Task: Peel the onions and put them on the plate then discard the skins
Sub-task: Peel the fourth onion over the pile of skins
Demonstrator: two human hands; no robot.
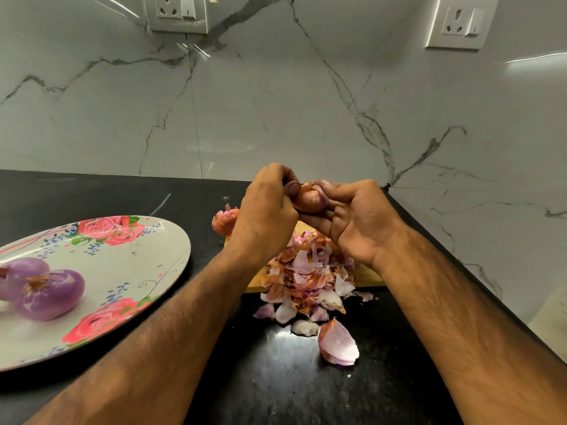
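Step in hand: the small red-brown onion (pixel 310 199) is being peeled, held in the air just above the far end of the pale wooden cutting board (pixel 365 276).
Right hand: the right hand (pixel 356 219) is cupped under the onion, its fingers (pixel 337 191) curled round it.
Left hand: the left hand (pixel 267 207) is closed against the onion's left side, thumb pinched onto it, probably on a flap of dry skin; the exact hold is hidden.
Method: the skin is best drawn off in long strips while the onion is turned in the cupped palm.
Skins: the heap of pink and brown onion skins (pixel 306 277) lies on the board and spills past its near edge onto the black stone table (pixel 122 194); new strips should be dropped there.
Plate: the rose-patterned plate (pixel 171 240), left of the board, carries two peeled purple onions (pixel 50 294).
Waiting: another papery-skinned onion (pixel 224 222) lies at the board's far left corner.
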